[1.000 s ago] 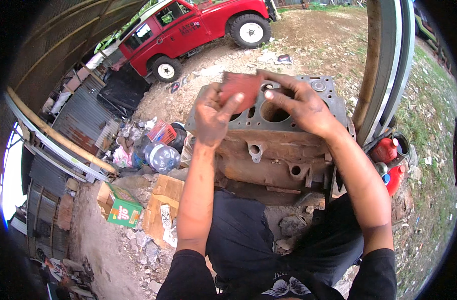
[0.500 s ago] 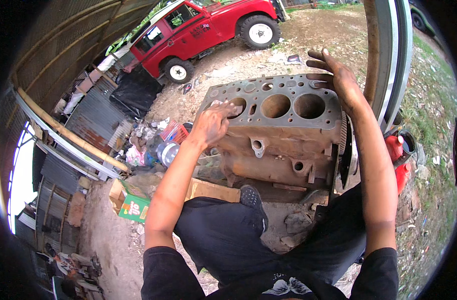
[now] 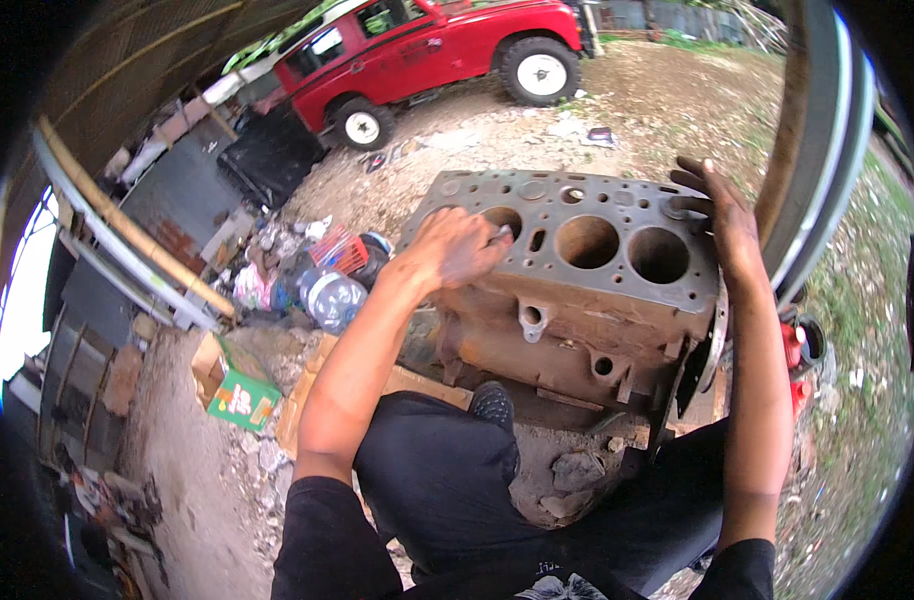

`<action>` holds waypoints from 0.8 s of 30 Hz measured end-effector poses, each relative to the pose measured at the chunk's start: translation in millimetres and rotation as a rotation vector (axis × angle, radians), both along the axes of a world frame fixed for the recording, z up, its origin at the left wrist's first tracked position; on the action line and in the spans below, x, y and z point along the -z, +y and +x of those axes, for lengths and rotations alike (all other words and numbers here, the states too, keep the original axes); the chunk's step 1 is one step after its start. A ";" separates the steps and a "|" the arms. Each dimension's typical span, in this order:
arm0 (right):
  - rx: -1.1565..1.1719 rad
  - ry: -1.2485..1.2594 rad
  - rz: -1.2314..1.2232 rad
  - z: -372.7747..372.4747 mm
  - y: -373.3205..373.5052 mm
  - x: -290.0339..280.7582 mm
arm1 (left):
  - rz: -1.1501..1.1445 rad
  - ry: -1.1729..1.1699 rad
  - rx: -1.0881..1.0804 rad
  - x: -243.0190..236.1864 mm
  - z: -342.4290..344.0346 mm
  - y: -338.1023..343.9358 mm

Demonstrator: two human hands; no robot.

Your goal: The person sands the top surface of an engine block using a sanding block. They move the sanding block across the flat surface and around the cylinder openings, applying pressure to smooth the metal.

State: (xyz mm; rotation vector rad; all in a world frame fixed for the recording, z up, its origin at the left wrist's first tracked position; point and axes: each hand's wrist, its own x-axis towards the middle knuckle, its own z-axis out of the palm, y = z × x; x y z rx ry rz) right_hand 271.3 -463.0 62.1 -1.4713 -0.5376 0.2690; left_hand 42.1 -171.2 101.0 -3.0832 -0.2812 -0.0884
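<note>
An engine block [image 3: 567, 345], rusty brown on its side with a flat grey top, stands in front of me. Round cylinder bores run along that top. My left hand [image 3: 459, 248] is closed, pressed to the top beside a bore left of the middle. At its fingertips shows the edge of a small pale scrap, too little to name. My right hand [image 3: 725, 215] has its fingers spread at the block's far right corner; whether it touches the metal is hard to tell.
A green carton [image 3: 239, 395] and a large clear bottle [image 3: 334, 300] lie to the left, near a red basket [image 3: 339, 252]. Red containers [image 3: 792, 345] stand right of the block, below a metal post [image 3: 827, 150]. A red off-road vehicle [image 3: 417, 60] is parked beyond.
My left hand has slid right along the top, its fingers now more curled. The view has shifted, so the block appears lower and further right. My right hand keeps its place at the corner.
</note>
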 end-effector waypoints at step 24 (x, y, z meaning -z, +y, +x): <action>-0.314 -0.392 -0.018 -122.2 127.4 -38.4 | -1.951 -0.777 0.384 20.9 -14.1 0.7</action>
